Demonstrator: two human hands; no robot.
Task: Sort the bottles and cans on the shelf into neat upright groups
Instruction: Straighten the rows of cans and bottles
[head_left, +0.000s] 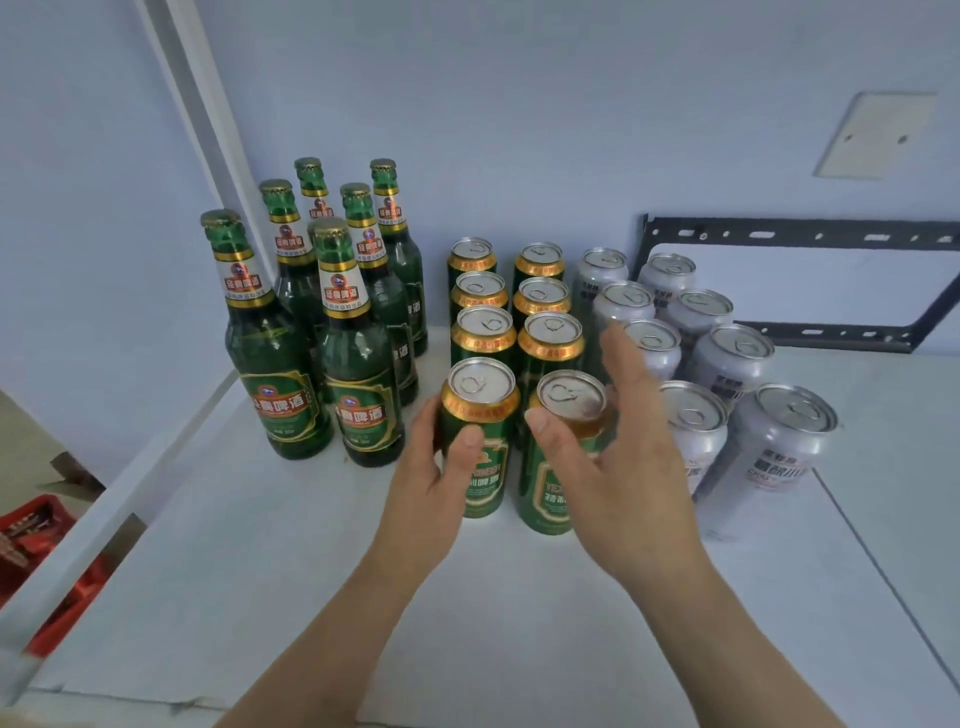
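Shelf (260, 597): white, bare toward front edge; left rim open. Green bottles (358, 332), six, upright, back-left corner. Green cans (550, 338), two columns, centre. Silver cans (727, 358), two columns, right. Left hand (431, 483) grasps front-left green can (480, 415). Right hand (618, 457), fingers relaxed, thumb touching front-right green can (550, 499).

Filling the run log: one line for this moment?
left hand grips front-left green can | right hand open, touching front-right green can | groups upright
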